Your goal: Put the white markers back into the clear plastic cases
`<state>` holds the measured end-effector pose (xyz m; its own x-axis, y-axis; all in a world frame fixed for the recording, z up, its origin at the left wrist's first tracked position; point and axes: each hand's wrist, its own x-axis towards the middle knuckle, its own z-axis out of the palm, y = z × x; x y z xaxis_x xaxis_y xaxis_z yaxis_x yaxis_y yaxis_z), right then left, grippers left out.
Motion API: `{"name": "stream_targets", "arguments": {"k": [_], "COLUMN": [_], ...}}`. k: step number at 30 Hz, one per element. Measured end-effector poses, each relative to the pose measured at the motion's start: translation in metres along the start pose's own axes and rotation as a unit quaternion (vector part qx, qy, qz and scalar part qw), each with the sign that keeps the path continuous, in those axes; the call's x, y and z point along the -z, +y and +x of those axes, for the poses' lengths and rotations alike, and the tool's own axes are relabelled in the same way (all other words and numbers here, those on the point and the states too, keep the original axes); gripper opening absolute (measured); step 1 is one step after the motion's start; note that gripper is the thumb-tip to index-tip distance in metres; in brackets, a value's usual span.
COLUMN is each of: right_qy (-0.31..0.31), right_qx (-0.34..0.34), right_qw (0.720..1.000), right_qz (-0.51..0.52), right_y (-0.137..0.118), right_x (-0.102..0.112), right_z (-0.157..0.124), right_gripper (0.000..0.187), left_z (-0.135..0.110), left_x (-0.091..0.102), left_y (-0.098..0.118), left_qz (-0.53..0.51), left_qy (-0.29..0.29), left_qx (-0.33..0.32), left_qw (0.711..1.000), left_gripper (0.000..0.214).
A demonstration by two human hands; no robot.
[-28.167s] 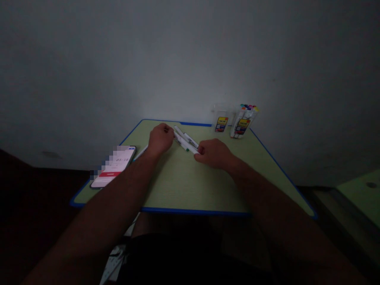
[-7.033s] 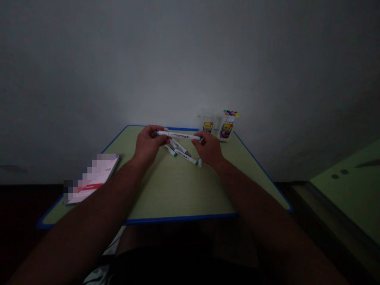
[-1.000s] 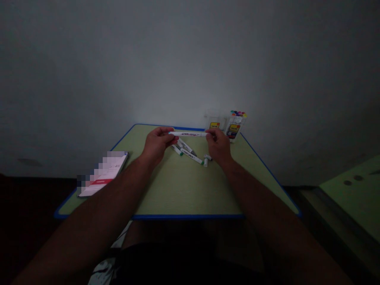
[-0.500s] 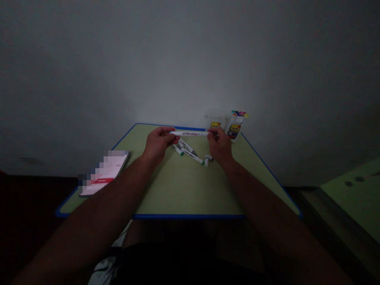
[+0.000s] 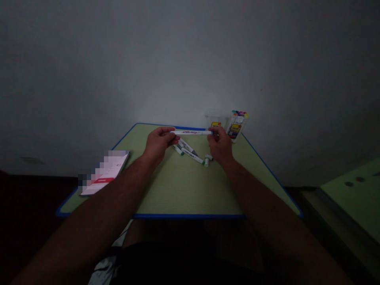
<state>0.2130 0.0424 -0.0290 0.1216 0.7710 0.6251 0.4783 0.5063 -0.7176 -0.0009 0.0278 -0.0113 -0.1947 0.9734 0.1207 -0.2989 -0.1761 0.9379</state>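
Note:
A white marker [image 5: 190,133] with dark print and blue at its ends is held level above the table, stretched between both hands. My left hand [image 5: 158,144] pinches its left end between thumb and fingers. My right hand [image 5: 220,144] is closed on its right end, at the capped part. Below it, several markers lie loosely crossed, among them a white marker with a green tip [image 5: 192,155] and a grey-ended marker [image 5: 187,147]. Two small loose caps [image 5: 207,161] rest on the table close under my right hand.
The light table [image 5: 178,194] has a blue edge and stands against a grey wall. At its back right are a clear plastic case [image 5: 216,118] and another case full of colourful markers [image 5: 236,127]. A tablet or phone with a lit screen [image 5: 108,174] lies at the left.
The marker has turned slightly, so its print looks different and blue now shows at its right end. My right-hand fingers have shifted a little. Everything on the table is unmoved.

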Motion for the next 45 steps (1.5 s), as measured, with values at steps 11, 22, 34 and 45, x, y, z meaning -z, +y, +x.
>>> {"name": "stream_targets", "arguments": {"k": [11, 22, 34, 45], "right_qy": [0.001, -0.002, 0.0, -0.01], "right_qx": [-0.002, 0.005, -0.001, -0.02], "right_qw": [1.0, 1.0, 1.0, 0.999], "right_qz": [0.005, -0.012, -0.012, -0.035], "right_y": [0.0014, -0.0017, -0.0014, -0.0023], "right_x": [-0.0015, 0.0005, -0.0001, 0.0004], "right_z": [0.0005, -0.0003, -0.0003, 0.0014], "right_gripper": [0.021, 0.021, 0.021, 0.02], "left_z": [-0.0007, -0.0006, 0.0006, 0.0012], "left_x": [-0.0002, -0.0005, -0.0005, -0.0001], "left_y": [-0.0001, -0.0016, -0.0038, -0.0039], "left_qz": [0.001, -0.004, -0.01, -0.029], "left_qy": [0.003, -0.001, -0.004, -0.014], "left_qx": [-0.002, -0.017, -0.028, -0.044], "left_qw": [1.0, 1.0, 1.0, 0.998], "left_gripper": [0.016, 0.02, 0.02, 0.026]}}
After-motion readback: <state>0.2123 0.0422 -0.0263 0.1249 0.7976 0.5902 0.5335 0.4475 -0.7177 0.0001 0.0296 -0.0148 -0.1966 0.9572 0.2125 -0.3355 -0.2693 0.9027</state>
